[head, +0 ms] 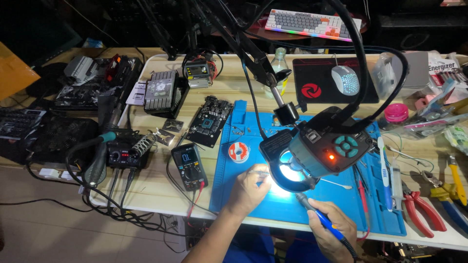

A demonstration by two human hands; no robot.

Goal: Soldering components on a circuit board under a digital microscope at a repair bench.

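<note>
My left hand [247, 191] rests on the blue work mat [341, 202] and pinches thin metal tweezers [257, 172] whose tip points under the lit ring magnifier lamp [312, 151]. My right hand [334, 230] grips a blue-handled soldering iron [317, 215] like a pen, its tip aimed up-left into the bright spot below the lamp. The lamp head hides whatever lies under it. A small solder spool [238, 152] sits on the mat just above my left hand.
A multimeter [189, 165] and a soldering station [124, 155] stand left of the mat. A bare circuit board [210, 121] lies behind them. Red pliers [423, 209], yellow cutters [456, 182], a mouse [345, 79] and a keyboard [312, 23] are to the right and back.
</note>
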